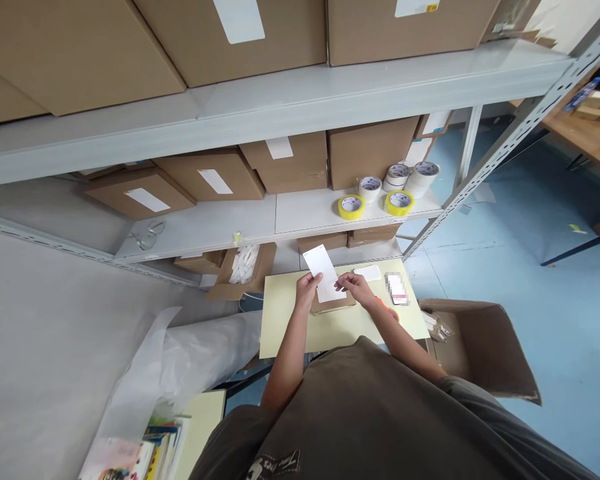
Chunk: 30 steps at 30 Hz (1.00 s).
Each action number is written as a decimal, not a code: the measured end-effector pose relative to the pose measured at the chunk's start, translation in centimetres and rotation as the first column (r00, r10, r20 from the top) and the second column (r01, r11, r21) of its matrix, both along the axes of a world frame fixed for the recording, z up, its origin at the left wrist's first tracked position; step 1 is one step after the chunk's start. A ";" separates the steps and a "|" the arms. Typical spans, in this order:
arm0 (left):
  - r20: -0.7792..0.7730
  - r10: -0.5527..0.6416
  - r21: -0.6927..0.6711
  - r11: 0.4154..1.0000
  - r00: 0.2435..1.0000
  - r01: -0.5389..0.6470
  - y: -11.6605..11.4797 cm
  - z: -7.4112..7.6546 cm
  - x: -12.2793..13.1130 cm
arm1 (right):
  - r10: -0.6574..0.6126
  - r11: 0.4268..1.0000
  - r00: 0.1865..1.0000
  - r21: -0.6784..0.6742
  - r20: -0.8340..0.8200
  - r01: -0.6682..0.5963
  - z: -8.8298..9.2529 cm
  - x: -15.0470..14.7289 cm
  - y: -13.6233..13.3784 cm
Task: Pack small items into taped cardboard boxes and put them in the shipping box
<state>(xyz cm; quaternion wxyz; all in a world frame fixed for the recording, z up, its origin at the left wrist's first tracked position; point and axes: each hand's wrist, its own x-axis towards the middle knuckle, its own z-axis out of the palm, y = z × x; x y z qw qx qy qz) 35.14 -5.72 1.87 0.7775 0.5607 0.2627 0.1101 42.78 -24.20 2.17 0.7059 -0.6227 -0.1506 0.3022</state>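
Note:
My left hand (309, 291) pinches the left edge of a white paper sheet (321, 261), held tilted above a small cardboard box (334, 305). At the sheet's lower right, my right hand (355, 287) has its fingers drawn together near the paper's edge; whether they grip it is too small to tell. The box lies on a pale yellow table (285, 320). Another white paper (368, 273) lies behind my right hand, and a label with blurred print (397, 289) is at the table's right. An orange-red roll (393, 314) shows partly beside my right forearm.
Above the table, a grey metal shelf (220, 225) holds cardboard boxes (373, 152), white tape rolls (369, 189) and yellow tape rolls (351, 207). An open carton (495, 347) stands on the floor at right. White wrapping material (205, 353) and books (161, 450) are at left.

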 end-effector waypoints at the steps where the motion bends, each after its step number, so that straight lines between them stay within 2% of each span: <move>1: -0.005 -0.004 0.005 1.000 1.000 0.004 -0.1 0.0 0.0 | 0.006 1.000 1.000 0.002 0.005 -0.006 0.0 0.0 -0.1; 4: -0.033 -0.040 0.048 0.998 0.999 0.041 -0.2 -0.1 0.1 | 0.010 1.000 1.000 0.020 0.023 -0.010 0.2 0.1 -0.3; 6: -0.089 -0.006 0.165 0.986 0.996 0.021 -0.4 -0.1 0.2 | 0.004 0.999 0.999 0.034 0.037 -0.005 0.5 0.1 -0.4; 9: -0.131 0.123 0.426 0.903 0.984 -0.056 -1.0 0.4 0.2 | 0.006 0.999 0.997 0.046 0.070 -0.010 0.7 0.1 -0.6; 10: -0.121 0.105 0.467 0.883 0.987 -0.037 -1.3 0.7 0.2 | 0.008 0.999 0.996 0.047 0.087 -0.012 0.8 0.1 -0.6; 12: -0.080 -0.060 0.451 0.888 0.995 0.090 -2.0 1.3 0.0 | 0.004 0.999 0.991 0.044 0.134 -0.010 0.8 0.1 -0.7; 14: -0.034 -0.234 0.397 0.889 0.972 0.228 -2.6 1.9 -0.1 | 0.001 0.999 0.983 0.037 0.186 -0.008 0.7 0.0 -0.8; 15: -0.018 -0.273 0.379 0.888 0.962 0.259 -2.9 2.1 -0.1 | 0.006 0.999 0.978 0.032 0.207 -0.013 0.7 0.0 -0.9; 16: -0.009 -0.269 0.367 0.895 0.963 0.253 -3.0 2.2 -0.1 | 0.016 0.999 0.975 0.026 0.222 -0.022 0.6 0.0 -1.0; 18: -0.006 -0.172 0.322 0.932 0.985 0.164 -3.2 2.1 -0.1 | 0.040 0.999 0.974 0.022 0.224 -0.047 0.6 0.0 -1.3; 21: 0.001 -0.027 0.166 0.986 1.000 0.027 -3.2 1.8 0.0 | 0.039 0.998 0.981 0.035 0.189 -0.046 0.5 0.1 -1.8; 24: 0.040 -0.081 0.052 0.996 0.996 0.079 -3.6 1.6 -0.2 | 0.008 0.999 0.986 0.046 0.169 -0.016 0.7 0.3 -2.1; 27: 0.045 -0.127 0.128 0.984 0.991 0.120 -4.3 1.7 -0.4 | 0.018 0.999 0.984 0.038 0.178 -0.025 0.9 0.3 -2.3; 30: -0.027 -0.082 0.270 0.959 0.996 0.086 -4.8 1.9 -0.7 | 0.056 0.998 0.980 0.026 0.190 -0.062 1.0 0.1 -2.6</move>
